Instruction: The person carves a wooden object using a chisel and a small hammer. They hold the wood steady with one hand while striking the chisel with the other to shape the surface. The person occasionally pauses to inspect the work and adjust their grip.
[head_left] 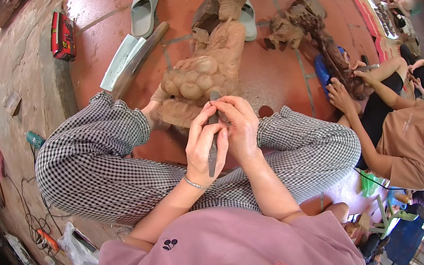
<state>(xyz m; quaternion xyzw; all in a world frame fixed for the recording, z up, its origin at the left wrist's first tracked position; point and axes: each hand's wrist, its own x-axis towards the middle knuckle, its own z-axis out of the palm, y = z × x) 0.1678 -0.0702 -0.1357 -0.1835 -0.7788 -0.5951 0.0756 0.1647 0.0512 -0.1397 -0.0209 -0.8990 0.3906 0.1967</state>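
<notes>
I see both hands wrapped round one dark carving tool point(213, 144), tip pressed against the base of the wooden statue point(205, 64). My left hand point(203, 146) has its fingers point(201, 126) closed on the tool's shaft, a thin bracelet point(195, 183) on that wrist. My right hand point(240, 128) has its fingers point(225, 109) curled shut on the same tool near the tip, touching the left hand. The statue lies on the red tiled floor point(275, 75) just ahead of the hands, between my knees in checked trousers point(96, 162), head pointing away from me.

Beyond the statue's head lies a grey slipper point(144, 11). Left of the statue, a flat pale board point(120, 62) lies against a wooden stick point(140, 58). Further left of the statue sits a red box point(62, 36). Right of the statue, a second carving point(299, 24) of dark rough wood stands, and another person point(399, 139) in a tan shirt has a hand point(340, 96) on it. Near left of the statue, past my knee, cables point(31, 219) trail on the floor.
</notes>
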